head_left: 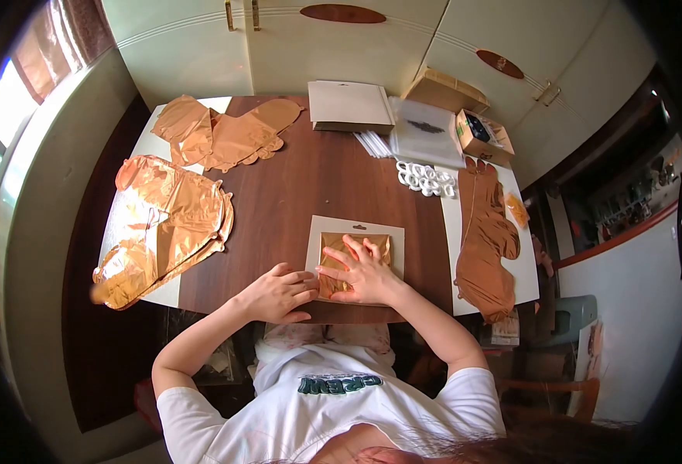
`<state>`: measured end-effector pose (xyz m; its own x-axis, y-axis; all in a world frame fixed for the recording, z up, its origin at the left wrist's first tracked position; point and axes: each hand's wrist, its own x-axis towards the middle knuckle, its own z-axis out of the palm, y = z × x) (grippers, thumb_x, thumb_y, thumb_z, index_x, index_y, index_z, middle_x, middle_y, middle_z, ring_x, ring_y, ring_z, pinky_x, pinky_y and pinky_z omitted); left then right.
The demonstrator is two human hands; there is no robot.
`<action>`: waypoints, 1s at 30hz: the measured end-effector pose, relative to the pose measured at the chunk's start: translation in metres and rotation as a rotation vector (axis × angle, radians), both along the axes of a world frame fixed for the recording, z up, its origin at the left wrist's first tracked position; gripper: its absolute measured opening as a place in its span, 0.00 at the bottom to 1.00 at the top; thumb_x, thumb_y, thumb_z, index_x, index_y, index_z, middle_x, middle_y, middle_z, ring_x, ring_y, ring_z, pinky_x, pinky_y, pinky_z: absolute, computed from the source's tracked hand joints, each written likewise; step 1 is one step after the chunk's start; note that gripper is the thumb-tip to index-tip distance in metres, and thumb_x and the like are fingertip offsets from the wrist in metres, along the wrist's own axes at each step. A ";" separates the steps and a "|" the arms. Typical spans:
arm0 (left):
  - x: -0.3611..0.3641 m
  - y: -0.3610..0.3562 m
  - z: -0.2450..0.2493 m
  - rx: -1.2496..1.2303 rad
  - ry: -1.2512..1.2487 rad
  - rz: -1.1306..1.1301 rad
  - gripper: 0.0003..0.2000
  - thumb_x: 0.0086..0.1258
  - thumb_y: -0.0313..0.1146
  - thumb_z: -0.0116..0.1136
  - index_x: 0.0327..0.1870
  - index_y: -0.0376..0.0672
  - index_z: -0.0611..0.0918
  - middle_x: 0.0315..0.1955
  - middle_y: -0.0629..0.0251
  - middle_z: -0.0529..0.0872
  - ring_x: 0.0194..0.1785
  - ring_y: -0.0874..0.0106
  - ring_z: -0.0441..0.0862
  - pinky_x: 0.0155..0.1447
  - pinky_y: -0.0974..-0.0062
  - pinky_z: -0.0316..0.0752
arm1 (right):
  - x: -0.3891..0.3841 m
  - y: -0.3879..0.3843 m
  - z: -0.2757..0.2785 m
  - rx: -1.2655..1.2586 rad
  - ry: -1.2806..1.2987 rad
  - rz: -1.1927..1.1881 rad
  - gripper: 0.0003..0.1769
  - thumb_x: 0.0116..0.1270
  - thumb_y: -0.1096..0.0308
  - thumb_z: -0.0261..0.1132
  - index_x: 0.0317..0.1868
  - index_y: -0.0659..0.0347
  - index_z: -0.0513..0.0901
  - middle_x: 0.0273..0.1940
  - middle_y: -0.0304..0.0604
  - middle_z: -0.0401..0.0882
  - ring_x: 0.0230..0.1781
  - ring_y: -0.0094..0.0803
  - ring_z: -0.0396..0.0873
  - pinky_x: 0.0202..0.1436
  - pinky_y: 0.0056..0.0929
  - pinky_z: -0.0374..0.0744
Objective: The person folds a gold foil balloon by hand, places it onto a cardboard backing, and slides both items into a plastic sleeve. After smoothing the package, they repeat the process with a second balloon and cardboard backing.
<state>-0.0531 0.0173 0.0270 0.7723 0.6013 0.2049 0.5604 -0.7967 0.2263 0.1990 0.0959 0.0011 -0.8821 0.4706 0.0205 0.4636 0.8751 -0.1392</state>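
The foil [332,242] lies on the card [331,224], seemingly pressed flat by the spread, ungrasping right hand [365,277], while the left hand [280,295], half-curled, hold unclear, perhaps steadies the card's left edge.

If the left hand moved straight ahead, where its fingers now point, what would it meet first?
Probably the folded, shiny gold foil on the pale rectangular card, or the right hand spread over it; depth there is unclear.
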 end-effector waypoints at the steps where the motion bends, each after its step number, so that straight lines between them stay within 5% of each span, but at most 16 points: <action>1: 0.000 0.000 0.001 -0.019 -0.016 0.003 0.20 0.67 0.48 0.58 0.53 0.46 0.77 0.56 0.67 0.79 0.63 0.70 0.72 0.63 0.61 0.63 | 0.000 0.000 0.000 -0.002 -0.001 0.000 0.36 0.61 0.33 0.58 0.70 0.20 0.63 0.76 0.36 0.51 0.76 0.54 0.47 0.71 0.68 0.48; 12: 0.002 -0.007 -0.013 -0.068 -0.124 0.038 0.19 0.64 0.42 0.62 0.54 0.46 0.78 0.57 0.65 0.79 0.61 0.69 0.75 0.58 0.65 0.68 | 0.001 -0.001 0.002 0.010 0.006 -0.002 0.36 0.61 0.33 0.59 0.70 0.21 0.64 0.76 0.34 0.50 0.76 0.53 0.47 0.71 0.67 0.49; 24: 0.006 -0.008 -0.003 0.106 0.022 0.041 0.21 0.67 0.48 0.56 0.56 0.47 0.80 0.56 0.71 0.80 0.61 0.75 0.74 0.61 0.68 0.66 | 0.001 -0.001 -0.003 0.044 0.046 -0.004 0.37 0.59 0.32 0.59 0.70 0.20 0.62 0.76 0.32 0.50 0.75 0.52 0.48 0.70 0.65 0.50; 30: 0.006 -0.009 -0.004 0.078 0.044 0.048 0.23 0.65 0.48 0.59 0.58 0.48 0.79 0.58 0.71 0.79 0.60 0.74 0.75 0.60 0.66 0.68 | 0.001 -0.001 -0.006 0.056 0.042 -0.018 0.43 0.59 0.30 0.57 0.73 0.34 0.62 0.76 0.33 0.51 0.76 0.52 0.47 0.71 0.66 0.51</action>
<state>-0.0472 0.0086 0.0228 0.7524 0.6211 0.2192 0.6059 -0.7832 0.1394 0.1997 0.0954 -0.0048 -0.8713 0.4835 0.0840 0.4742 0.8736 -0.1093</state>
